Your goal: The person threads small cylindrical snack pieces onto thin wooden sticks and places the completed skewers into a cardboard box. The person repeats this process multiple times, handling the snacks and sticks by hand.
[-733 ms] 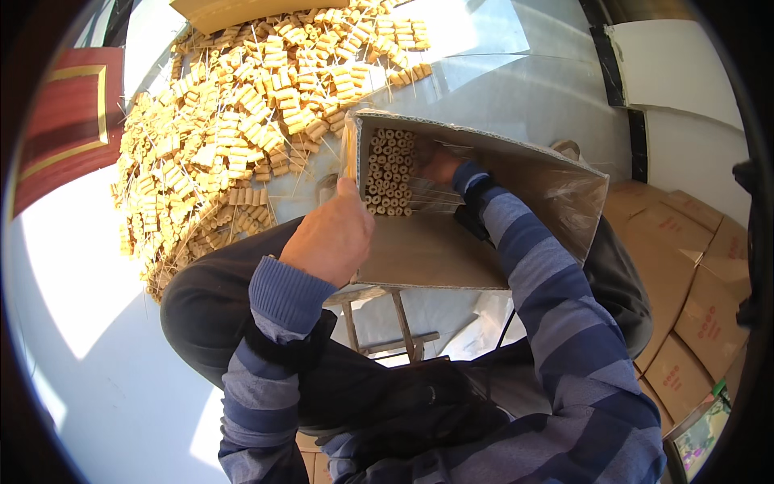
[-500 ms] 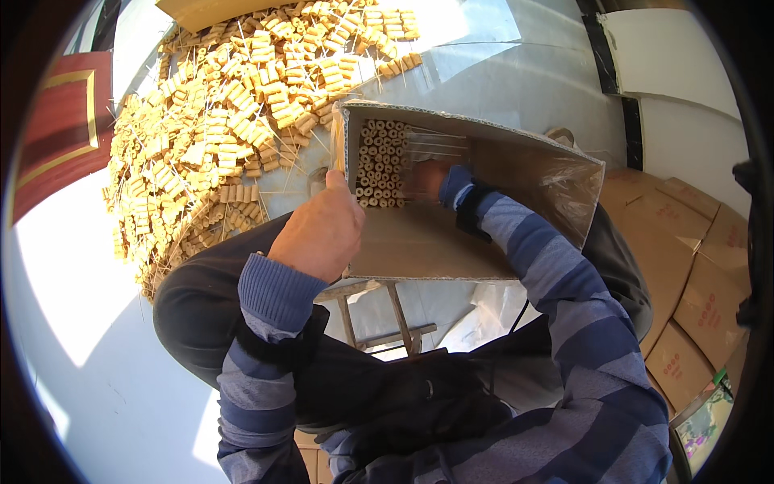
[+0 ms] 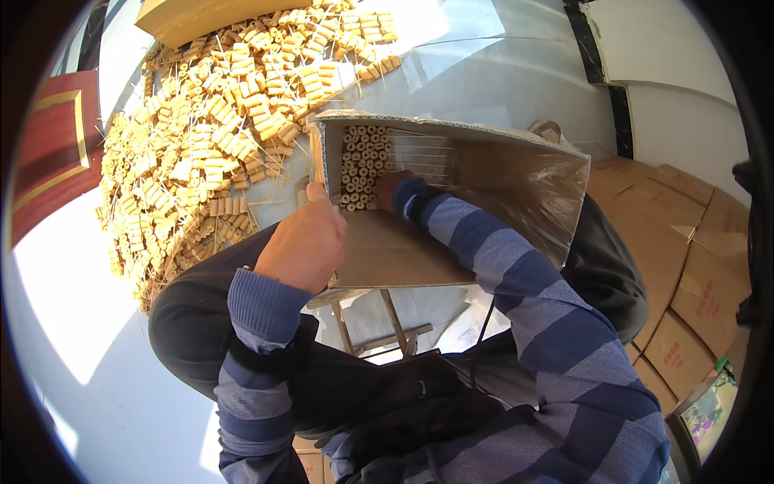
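Observation:
A cardboard box (image 3: 403,262) with a clear plastic lining lies across my lap, its open side toward me. Packed against its left wall is a stack of skewers (image 3: 364,165) threaded with tan hollow rolls, ends facing up and thin sticks running right. My left hand (image 3: 305,246) is closed around the box's near left edge, thumb up along the rim. Deep in the box, my right hand (image 3: 389,190) is against the lower right side of the stack; shade and the sleeve hide its fingers.
A large heap of the same skewers (image 3: 193,153) spreads over the floor at far left, beside a yellowish box (image 3: 193,20). Flat brown cartons (image 3: 669,242) lie at right. A small wooden stool frame (image 3: 395,323) shows beneath the box. A red panel (image 3: 60,145) stands far left.
My right hand has moved left inside the box, up against the stacked skewers. My left hand keeps its hold on the box edge. The whole view has shifted slightly.

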`<action>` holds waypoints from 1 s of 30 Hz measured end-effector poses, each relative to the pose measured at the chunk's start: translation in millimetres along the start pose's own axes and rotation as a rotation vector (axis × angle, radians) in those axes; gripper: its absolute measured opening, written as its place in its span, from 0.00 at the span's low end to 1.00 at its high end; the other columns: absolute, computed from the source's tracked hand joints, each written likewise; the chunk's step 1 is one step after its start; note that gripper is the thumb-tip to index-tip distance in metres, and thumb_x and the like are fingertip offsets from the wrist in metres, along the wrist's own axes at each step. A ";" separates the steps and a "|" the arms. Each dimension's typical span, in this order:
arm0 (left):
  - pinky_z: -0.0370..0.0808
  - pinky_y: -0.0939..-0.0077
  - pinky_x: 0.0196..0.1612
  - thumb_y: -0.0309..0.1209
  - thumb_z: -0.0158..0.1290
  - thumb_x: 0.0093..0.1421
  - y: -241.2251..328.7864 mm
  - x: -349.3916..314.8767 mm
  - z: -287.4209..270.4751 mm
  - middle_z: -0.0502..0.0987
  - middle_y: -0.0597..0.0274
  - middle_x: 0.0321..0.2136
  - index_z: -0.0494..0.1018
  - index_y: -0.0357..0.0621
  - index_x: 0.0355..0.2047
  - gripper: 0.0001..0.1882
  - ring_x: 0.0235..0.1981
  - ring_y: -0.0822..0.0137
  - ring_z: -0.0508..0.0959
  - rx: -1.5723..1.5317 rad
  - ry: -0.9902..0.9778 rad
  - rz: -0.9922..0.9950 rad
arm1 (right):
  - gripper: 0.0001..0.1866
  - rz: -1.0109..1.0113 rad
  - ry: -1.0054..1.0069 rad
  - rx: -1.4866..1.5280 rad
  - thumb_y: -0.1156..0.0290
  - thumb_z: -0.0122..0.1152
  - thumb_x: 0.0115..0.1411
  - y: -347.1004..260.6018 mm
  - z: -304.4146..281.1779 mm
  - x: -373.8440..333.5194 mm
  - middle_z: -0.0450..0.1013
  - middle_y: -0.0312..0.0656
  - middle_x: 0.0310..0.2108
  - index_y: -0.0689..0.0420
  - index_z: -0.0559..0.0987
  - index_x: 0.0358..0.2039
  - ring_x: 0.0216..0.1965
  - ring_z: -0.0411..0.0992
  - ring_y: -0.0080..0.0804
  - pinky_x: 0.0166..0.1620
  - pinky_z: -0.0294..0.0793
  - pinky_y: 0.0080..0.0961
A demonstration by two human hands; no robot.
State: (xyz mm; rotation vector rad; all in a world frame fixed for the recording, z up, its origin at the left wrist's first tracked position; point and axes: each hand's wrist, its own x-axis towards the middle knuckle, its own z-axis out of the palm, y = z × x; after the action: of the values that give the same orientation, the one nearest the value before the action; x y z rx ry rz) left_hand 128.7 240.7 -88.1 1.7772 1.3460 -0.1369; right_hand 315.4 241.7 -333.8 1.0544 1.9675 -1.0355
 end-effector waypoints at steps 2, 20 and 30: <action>0.77 0.52 0.34 0.29 0.45 0.64 0.3 -0.1 2.0 0.76 0.34 0.24 0.58 0.23 0.43 0.17 0.30 0.40 0.80 -0.109 0.004 -0.125 | 0.21 -0.082 -0.081 0.048 0.52 0.53 0.63 13.8 3.8 -5.7 0.79 0.47 0.45 0.55 0.83 0.44 0.47 0.77 0.47 0.48 0.74 0.49; 0.80 0.60 0.32 0.24 0.48 0.58 -19.5 1.0 10.4 0.76 0.40 0.23 0.65 0.20 0.41 0.15 0.28 0.47 0.81 0.401 0.014 0.282 | 0.23 0.480 -0.061 -0.616 0.60 0.43 0.67 169.1 82.0 -80.4 0.69 0.42 0.61 0.49 0.75 0.59 0.63 0.62 0.42 0.66 0.47 0.60; 0.79 0.55 0.34 0.25 0.44 0.61 -4.7 3.8 2.8 0.75 0.33 0.25 0.64 0.20 0.42 0.15 0.31 0.42 0.81 0.233 -0.031 0.097 | 0.24 0.462 -0.168 -0.637 0.55 0.46 0.68 112.4 21.7 -86.4 0.69 0.39 0.62 0.49 0.73 0.61 0.64 0.65 0.42 0.64 0.53 0.58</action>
State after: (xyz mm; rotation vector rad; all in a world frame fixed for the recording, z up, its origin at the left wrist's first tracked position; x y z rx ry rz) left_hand 127.4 241.6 -94.6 2.0226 1.2595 -0.2767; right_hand 456.6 233.5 -309.5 0.9455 1.6304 -0.2085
